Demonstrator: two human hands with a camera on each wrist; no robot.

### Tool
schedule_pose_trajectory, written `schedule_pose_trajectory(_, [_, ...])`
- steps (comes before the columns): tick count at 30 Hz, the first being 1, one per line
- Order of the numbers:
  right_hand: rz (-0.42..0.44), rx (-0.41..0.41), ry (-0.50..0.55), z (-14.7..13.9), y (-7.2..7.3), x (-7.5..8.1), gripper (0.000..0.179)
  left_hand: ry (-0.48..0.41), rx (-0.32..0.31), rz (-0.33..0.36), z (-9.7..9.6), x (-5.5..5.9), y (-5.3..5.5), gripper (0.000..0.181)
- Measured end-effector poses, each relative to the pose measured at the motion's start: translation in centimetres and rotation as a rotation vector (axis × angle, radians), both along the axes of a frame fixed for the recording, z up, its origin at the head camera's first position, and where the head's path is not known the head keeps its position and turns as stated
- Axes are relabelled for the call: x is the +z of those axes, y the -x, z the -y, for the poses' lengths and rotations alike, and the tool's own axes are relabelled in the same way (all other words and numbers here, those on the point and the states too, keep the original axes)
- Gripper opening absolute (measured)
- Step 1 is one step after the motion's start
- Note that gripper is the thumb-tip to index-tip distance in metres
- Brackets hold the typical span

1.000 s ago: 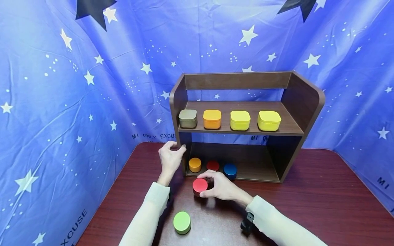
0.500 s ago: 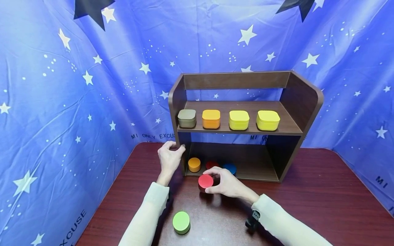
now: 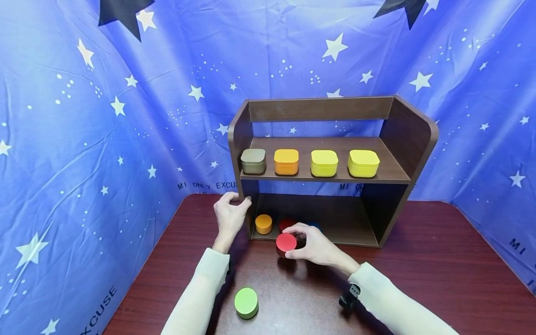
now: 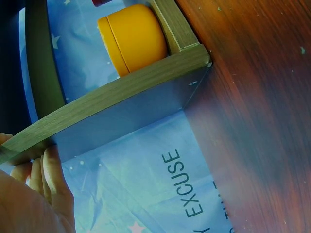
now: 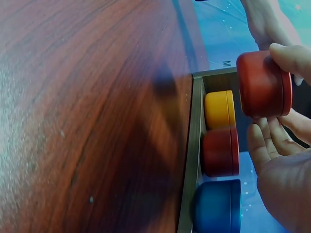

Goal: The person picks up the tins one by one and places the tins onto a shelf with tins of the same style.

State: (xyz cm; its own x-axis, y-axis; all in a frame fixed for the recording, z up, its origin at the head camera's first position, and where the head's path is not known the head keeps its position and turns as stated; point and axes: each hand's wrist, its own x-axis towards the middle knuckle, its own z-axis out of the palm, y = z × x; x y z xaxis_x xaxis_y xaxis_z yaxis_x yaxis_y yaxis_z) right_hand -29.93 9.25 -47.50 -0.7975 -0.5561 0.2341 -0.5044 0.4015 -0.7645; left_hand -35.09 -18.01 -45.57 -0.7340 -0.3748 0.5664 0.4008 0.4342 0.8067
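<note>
My right hand [image 3: 316,245] pinches a round red tin [image 3: 286,243] by its sides between thumb and fingers. The tin is off the table, in front of the lower shelf; in the right wrist view this red tin [image 5: 265,83] hangs above the tins on the shelf. My left hand [image 3: 230,215] grips the left side panel of the brown wooden shelf [image 3: 322,108], thumb on one face and fingers on the other. Along the lower board stand a round orange tin [image 3: 264,224], a second red tin [image 5: 219,151] and a blue tin [image 5: 217,206], the last two partly hidden in the head view.
A round green tin [image 3: 246,303] stands on the dark red table [image 3: 423,279] near the front. On the upper board are a grey square tin [image 3: 253,161], an orange one [image 3: 286,162] and two yellow ones [image 3: 324,164]. A blue starry cloth [image 3: 167,116] hangs behind.
My right hand has carried the red tin to the right and toward the shelf, covering more of the blue tin. The left hand keeps its grip on the side panel.
</note>
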Motion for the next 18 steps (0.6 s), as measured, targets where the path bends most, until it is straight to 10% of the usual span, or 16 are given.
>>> schedule_pose_trajectory(18, [-0.031,-0.014,0.061,-1.9,0.5,0.1,0.052,0.008,-0.003,-0.006,0.0,0.0,-0.1,0.012])
